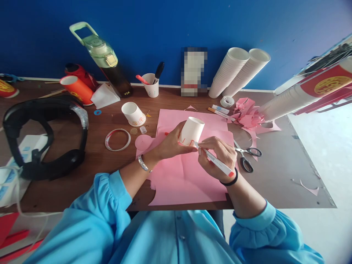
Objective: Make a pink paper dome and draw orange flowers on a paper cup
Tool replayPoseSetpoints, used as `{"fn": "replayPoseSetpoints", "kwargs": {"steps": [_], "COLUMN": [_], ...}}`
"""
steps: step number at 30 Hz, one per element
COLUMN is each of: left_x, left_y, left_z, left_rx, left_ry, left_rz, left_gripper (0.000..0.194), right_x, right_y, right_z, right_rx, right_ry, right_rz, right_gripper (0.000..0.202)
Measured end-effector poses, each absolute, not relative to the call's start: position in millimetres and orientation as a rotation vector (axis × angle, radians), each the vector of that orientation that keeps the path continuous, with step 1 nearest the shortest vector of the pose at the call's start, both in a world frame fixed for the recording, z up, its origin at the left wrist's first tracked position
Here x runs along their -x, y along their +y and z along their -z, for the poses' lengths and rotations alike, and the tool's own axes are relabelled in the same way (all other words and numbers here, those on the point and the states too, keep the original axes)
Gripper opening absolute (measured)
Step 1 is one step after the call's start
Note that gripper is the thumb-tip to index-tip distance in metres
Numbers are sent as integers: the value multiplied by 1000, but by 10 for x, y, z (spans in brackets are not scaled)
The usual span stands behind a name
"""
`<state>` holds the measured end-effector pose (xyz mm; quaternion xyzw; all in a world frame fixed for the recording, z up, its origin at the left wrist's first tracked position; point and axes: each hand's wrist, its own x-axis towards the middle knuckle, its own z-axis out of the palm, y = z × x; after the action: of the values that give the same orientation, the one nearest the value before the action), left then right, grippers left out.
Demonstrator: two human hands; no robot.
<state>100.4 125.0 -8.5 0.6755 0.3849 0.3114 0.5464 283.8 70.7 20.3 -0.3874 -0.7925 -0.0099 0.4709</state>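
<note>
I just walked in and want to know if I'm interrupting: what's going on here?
A person's left hand holds a white paper cup over pink paper sheets, while the right hand holds a red-ended marker with its tip at the cup's lower part, where a few red marks show. Another cup, with orange markings, stands to the left, and scissors lie to the right.

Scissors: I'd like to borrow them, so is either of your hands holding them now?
No, the scissors lie on the table, while the left hand holds a white cup and the right hand a marker.
</note>
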Motion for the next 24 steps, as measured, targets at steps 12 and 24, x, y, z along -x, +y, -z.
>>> {"fn": "replayPoseSetpoints", "kwargs": {"steps": [12, 24], "left_x": [-1002, -943], "left_y": [1245, 1285], "left_z": [83, 142], "left_rx": [-1600, -1260], "left_ry": [929, 724], "left_rz": [-747, -810], "left_gripper": [87, 71], "right_x": [-2821, -2855], "right_y": [711, 689], "right_z": [-208, -304], "right_rx": [929, 1030], "right_ry": [-1943, -1713], "right_rz": [22, -116], "right_gripper": [24, 13]}}
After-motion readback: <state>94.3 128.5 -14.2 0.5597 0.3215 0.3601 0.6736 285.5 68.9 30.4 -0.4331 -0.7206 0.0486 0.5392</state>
